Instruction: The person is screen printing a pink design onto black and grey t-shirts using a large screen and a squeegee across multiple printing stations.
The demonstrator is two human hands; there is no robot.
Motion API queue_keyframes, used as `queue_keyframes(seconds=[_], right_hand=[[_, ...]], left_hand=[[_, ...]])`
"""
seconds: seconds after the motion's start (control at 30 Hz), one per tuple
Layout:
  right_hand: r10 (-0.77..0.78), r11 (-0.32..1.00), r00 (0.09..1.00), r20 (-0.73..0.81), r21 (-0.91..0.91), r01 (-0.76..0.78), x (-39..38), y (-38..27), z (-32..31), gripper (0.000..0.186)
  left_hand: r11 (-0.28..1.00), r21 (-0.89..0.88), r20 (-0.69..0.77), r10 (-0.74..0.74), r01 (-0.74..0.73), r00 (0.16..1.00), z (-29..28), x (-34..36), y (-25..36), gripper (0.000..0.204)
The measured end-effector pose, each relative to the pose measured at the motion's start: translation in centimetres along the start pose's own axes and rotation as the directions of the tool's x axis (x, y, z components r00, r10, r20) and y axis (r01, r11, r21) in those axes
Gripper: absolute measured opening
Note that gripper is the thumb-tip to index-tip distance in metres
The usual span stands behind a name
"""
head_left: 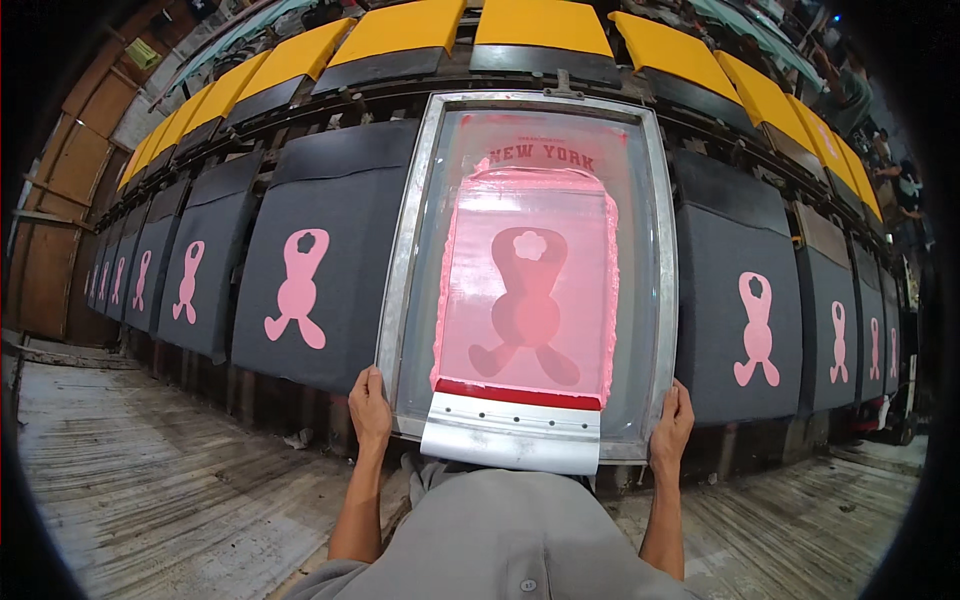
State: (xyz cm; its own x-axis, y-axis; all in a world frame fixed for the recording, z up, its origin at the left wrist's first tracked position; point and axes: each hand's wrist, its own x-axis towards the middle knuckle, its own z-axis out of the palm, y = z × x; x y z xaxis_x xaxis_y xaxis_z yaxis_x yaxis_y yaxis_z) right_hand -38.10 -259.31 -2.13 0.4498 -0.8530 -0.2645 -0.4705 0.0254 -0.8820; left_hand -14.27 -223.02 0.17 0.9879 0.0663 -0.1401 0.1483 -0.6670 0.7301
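A silkscreen frame [662, 250] with a metal rim lies in front of me. My left hand [370, 408] grips its near left corner, and my right hand [673, 425] grips its near right corner; both have fingers closed round the rim. Pink ink [610, 290] coats the mesh, thick along the sides and far end. Through it shows a darker pink long-limbed figure with a flower-shaped spot, below some lettering. A squeegee [510, 432] with a silver metal holder and red blade rests at the mesh's near end, untouched by either hand. What lies under the frame is hidden.
Dark grey fabric panels [335, 190] printed with pink figures line both sides on boards. Behind them runs a row of yellow fabric panels [540, 28]. A metal hinge clamp [563, 85] sits at the frame's far edge. Worn wooden flooring [150, 450] lies below; people are at the far right.
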Motion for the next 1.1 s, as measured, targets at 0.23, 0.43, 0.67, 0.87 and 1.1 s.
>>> queue_keyframes(seconds=[0.23, 0.43, 0.67, 0.87, 1.1], right_hand=[[-0.134, 0.99, 0.991, -0.007, 0.043, 0.135, -6.2, -4.9, 13.6, 0.036], [-0.03, 1.0, 0.998, 0.056, 0.004, 0.03, -13.3, -8.5, 24.8, 0.038], [-0.01, 1.0, 0.999, 0.051, -0.011, 0.01, -17.7, -12.0, 32.6, 0.038], [0.027, 0.999, 0.998, 0.054, -0.036, -0.025, -18.0, -12.8, 34.9, 0.033], [0.013, 1.0, 0.997, 0.078, -0.024, -0.011, -16.8, -11.5, 35.3, 0.029]], left_hand=[[1.0, -0.001, -0.041, 0.007, -0.007, 0.999, -11.3, 9.6, -6.0, 0.044], [0.998, 0.068, -0.042, -0.013, 0.016, 0.999, -22.2, 17.5, -10.5, 0.042], [0.995, 0.099, -0.016, 0.012, -0.01, 1.0, -28.6, 23.8, -14.1, 0.042], [0.999, 0.041, 0.037, -0.006, 0.005, 0.999, -29.9, 26.6, -15.5, 0.044], [1.0, -0.003, 0.066, 0.007, -0.007, 0.998, -29.5, 28.1, -16.8, 0.041]])
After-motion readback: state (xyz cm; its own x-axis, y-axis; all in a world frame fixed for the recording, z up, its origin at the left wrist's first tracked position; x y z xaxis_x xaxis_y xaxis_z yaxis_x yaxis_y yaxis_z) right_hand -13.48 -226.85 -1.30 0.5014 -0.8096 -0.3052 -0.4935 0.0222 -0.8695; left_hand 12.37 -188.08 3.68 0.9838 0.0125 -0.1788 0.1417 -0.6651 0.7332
